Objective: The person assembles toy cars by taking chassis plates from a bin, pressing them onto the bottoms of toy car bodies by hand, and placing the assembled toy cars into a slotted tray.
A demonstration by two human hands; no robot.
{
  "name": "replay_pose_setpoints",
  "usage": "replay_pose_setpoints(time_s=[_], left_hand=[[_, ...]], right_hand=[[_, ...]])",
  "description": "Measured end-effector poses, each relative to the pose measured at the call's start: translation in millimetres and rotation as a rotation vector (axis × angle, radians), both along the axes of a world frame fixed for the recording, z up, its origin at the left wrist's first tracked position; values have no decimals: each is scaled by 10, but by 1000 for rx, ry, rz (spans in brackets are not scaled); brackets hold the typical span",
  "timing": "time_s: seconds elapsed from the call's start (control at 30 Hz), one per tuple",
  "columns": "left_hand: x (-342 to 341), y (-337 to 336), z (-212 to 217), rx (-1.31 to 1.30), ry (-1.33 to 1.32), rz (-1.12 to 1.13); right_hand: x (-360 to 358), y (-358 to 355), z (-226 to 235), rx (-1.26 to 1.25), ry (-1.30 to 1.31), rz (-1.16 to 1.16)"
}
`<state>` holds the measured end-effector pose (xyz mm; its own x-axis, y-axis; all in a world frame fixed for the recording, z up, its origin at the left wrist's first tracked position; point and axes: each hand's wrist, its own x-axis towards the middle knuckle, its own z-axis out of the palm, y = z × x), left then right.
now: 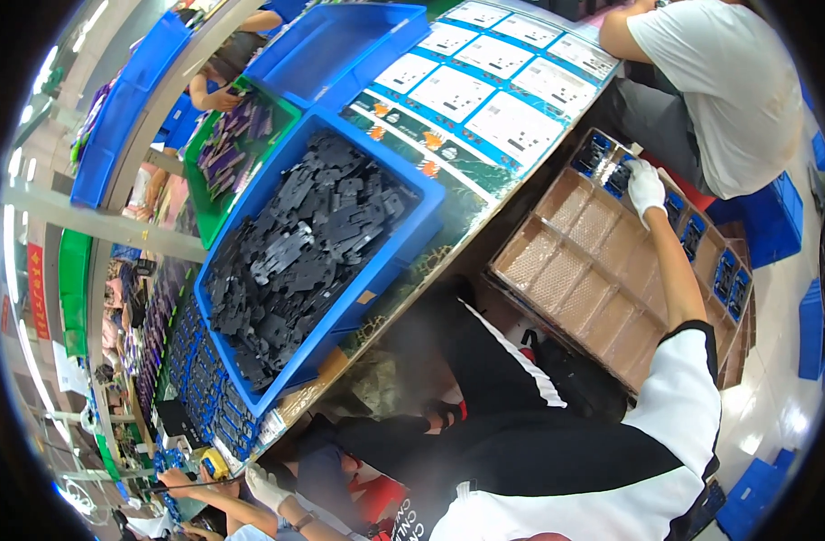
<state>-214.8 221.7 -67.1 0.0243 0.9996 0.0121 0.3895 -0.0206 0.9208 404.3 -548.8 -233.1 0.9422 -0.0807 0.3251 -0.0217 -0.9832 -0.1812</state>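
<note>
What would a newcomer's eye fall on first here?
The large blue bin, heaped with black plastic pieces, dominates the bench left of centre. Next comes the white-gloved right hand at upper right, at blue-and-black parts along one edge of a brown compartmented box. White-and-blue panels lie at top centre.

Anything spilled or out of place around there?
Nothing plainly spilled or damaged stands out. The untidiest spot is the blue bin on the bench: its black parts lie in a jumbled heap, while items in the divided carton sit in separate compartments.
</note>
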Motion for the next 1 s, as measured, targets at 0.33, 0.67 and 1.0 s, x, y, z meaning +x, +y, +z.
replay_pose_setpoints(time_s=[0.33,0.67,1.0], left_hand=[[-35,-464,37,-185,-22,27],[-77,-557,-21,-219,45,-56],[-226,-570,-89,-223,62,-23]], right_hand=[[330,-319,-181,-84,114,-106],[384,-170,-179,-167,179,-215],[447,-51,-140,16,212,-343]])
